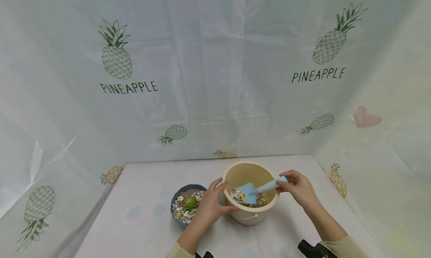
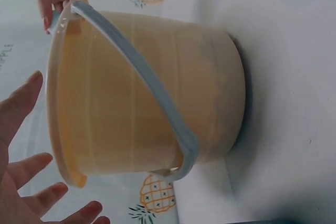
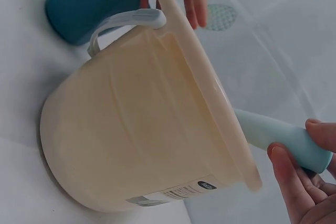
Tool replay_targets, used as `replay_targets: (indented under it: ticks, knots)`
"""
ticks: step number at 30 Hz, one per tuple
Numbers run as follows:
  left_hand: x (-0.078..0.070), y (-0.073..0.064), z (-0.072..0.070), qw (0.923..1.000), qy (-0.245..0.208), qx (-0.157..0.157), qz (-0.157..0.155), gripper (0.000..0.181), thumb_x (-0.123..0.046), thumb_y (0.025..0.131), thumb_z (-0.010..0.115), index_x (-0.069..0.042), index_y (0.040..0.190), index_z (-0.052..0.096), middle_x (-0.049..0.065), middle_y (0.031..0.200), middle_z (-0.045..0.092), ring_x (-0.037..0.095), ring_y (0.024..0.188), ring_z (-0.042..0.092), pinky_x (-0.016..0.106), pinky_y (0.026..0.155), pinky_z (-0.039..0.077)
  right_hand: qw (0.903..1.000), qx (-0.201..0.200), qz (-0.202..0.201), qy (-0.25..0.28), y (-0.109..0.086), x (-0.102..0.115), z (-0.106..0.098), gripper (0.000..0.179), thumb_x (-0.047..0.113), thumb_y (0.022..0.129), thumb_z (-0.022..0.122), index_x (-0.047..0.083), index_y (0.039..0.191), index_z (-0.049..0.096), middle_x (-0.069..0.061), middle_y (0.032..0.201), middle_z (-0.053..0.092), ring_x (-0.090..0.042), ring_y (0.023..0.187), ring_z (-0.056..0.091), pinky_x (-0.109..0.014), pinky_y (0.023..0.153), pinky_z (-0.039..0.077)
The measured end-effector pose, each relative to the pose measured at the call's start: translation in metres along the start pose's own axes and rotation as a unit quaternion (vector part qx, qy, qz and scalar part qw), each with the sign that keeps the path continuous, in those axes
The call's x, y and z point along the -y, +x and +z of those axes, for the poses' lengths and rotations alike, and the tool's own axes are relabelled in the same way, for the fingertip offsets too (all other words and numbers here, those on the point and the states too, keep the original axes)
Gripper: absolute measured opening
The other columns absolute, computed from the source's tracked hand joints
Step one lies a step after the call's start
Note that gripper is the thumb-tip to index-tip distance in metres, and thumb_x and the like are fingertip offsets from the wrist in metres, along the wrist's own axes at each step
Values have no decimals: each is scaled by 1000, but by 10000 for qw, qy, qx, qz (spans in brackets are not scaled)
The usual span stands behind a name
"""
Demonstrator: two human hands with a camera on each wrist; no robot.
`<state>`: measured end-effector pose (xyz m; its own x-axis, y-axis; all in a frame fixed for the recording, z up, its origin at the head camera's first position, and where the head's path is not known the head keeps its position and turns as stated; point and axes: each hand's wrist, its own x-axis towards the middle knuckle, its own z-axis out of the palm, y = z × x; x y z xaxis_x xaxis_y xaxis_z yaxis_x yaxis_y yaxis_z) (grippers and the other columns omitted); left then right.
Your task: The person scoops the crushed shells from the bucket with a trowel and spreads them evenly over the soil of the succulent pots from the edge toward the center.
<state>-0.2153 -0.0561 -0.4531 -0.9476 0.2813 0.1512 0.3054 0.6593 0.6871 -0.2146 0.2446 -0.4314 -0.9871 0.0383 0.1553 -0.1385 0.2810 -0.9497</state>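
Note:
A cream bucket (image 1: pixel 243 216) stands upright on the table, its pale handle hanging down over the near side. My left hand (image 1: pixel 211 203) is at its left rim with fingers and thumb spread; in the left wrist view those fingers stand apart beside the rim. Between thumb and fingers, my right hand (image 1: pixel 297 187) pinches the end of the handle of a light blue toy shovel (image 1: pixel 249 191) at the right rim. The shovel's blade rests down among pale pebbles (image 1: pixel 237 195) inside the bucket. The right wrist view shows the grip on the shovel handle (image 3: pixel 281 135) closely.
Left of the bucket sits a dark blue pot (image 1: pixel 173 202) holding pebbles and a green succulent (image 1: pixel 190 203), partly behind my left hand. A pale cloth covers the table (image 1: pixel 134 198). Pineapple-print curtains (image 1: pixel 215 70) enclose its back and sides.

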Motion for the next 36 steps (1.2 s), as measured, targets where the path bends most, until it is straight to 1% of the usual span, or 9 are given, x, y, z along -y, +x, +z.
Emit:
replay_targets:
  ticks: [4, 9, 12, 18, 21, 24, 28, 32, 36]
  knots:
    - [1, -2, -5, 9999, -133, 33, 94, 91, -49, 66, 87, -13, 142, 52, 12, 152, 35, 41, 136, 35, 65, 100, 37, 9998, -139, 59, 109, 1, -1, -3, 32, 7, 92, 68, -11, 116, 55, -21, 100, 67, -21, 75, 71, -36, 74, 59]
    - [3, -8, -16, 9994, -317, -76, 74, 92, -54, 66, 85, -15, 142, 52, 12, 152, 35, 39, 137, 34, 64, 101, 36, 9995, -228, 93, 193, 1, 0, -4, 34, 8, 93, 67, -11, 119, 53, -19, 99, 68, -18, 76, 71, -34, 74, 59]
    - [4, -11, -24, 9988, -472, -127, -3, 89, -50, 68, 85, -15, 142, 51, 12, 153, 35, 40, 137, 34, 65, 100, 36, 9989, -344, 121, 292, 0, 2, -4, 36, 9, 94, 67, -11, 120, 53, -17, 99, 68, -16, 76, 70, -32, 74, 59]
    - [9, -20, -39, 9988, -338, -347, -74, 85, -41, 71, 87, -15, 143, 50, 12, 152, 35, 43, 134, 36, 65, 96, 40, 9978, -546, 14, 367, 1, 5, -4, 37, 13, 94, 67, -10, 119, 53, -10, 92, 70, -16, 75, 70, -29, 73, 58]
    - [15, -25, -47, 9979, -321, -557, -80, 83, -39, 71, 87, -16, 142, 51, 12, 151, 37, 41, 134, 37, 63, 98, 40, 9976, -555, -95, 401, 2, 7, -4, 35, 13, 94, 67, -9, 118, 53, -7, 91, 71, -16, 75, 70, -30, 74, 58]
    - [22, -31, -58, 9956, -334, -869, -118, 79, -33, 71, 88, -16, 140, 53, 9, 149, 40, 39, 135, 38, 60, 101, 39, 9968, -559, -228, 528, 5, 11, -3, 37, 13, 94, 67, -10, 119, 52, -4, 91, 71, -17, 75, 70, -30, 74, 58]
    - [36, -41, -74, 9918, -328, -1200, -274, 76, -23, 72, 88, -15, 139, 54, 9, 148, 42, 38, 136, 37, 59, 104, 36, 9946, -554, -334, 811, 10, 18, 4, 37, 12, 94, 68, -11, 118, 52, -2, 89, 70, -16, 73, 70, -30, 72, 58]
    - [53, -48, -86, 9903, -176, -1305, -443, 73, -20, 73, 87, -13, 138, 54, 12, 147, 43, 39, 135, 37, 61, 103, 36, 9933, -478, -374, 979, 13, 24, 13, 34, 9, 93, 68, -11, 116, 53, -5, 89, 70, -16, 72, 70, -30, 71, 58]
    - [70, -54, -89, 9913, -97, -1195, -551, 73, -24, 74, 87, -12, 138, 54, 14, 146, 43, 40, 135, 37, 62, 104, 35, 9935, -407, -366, 1002, 15, 29, 23, 33, 7, 94, 66, -12, 117, 53, -9, 91, 69, -16, 72, 69, -30, 72, 58]
